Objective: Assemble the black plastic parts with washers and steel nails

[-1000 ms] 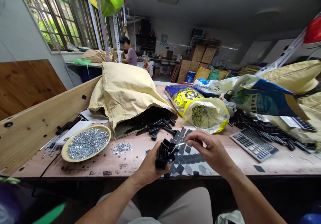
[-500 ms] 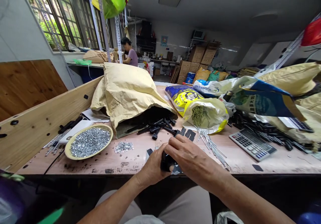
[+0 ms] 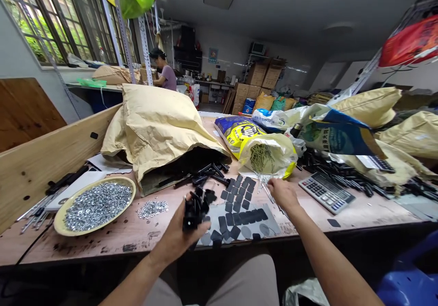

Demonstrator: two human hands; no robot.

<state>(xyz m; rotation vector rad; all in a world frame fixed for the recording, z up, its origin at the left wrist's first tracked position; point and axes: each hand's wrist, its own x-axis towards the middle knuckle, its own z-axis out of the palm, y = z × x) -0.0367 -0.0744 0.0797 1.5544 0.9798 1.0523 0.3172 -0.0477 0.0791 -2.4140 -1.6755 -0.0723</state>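
Observation:
My left hand (image 3: 178,233) is closed around a bunch of black plastic clips (image 3: 195,208), held upright above the table's front edge. My right hand (image 3: 282,194) reaches forward to the loose long screws (image 3: 265,189) that spill from the yellow plastic bag (image 3: 270,153); its fingers pinch at them. Between both hands lies a grey sheet with black adhesive pads (image 3: 241,210). More black clips (image 3: 208,173) spill from the big brown paper sack (image 3: 157,123).
A shallow yellow dish of small metal washers (image 3: 96,205) sits at the left, a small washer pile (image 3: 152,208) beside it. A calculator (image 3: 325,192) lies at the right, among sacks and black parts. A wooden board (image 3: 44,160) walls the left side. Another person works far back.
My right hand has left the clips in my left hand and moved forward right to the loose screws. The left hand has shifted slightly left with the clips. The pad sheet is uncovered again.

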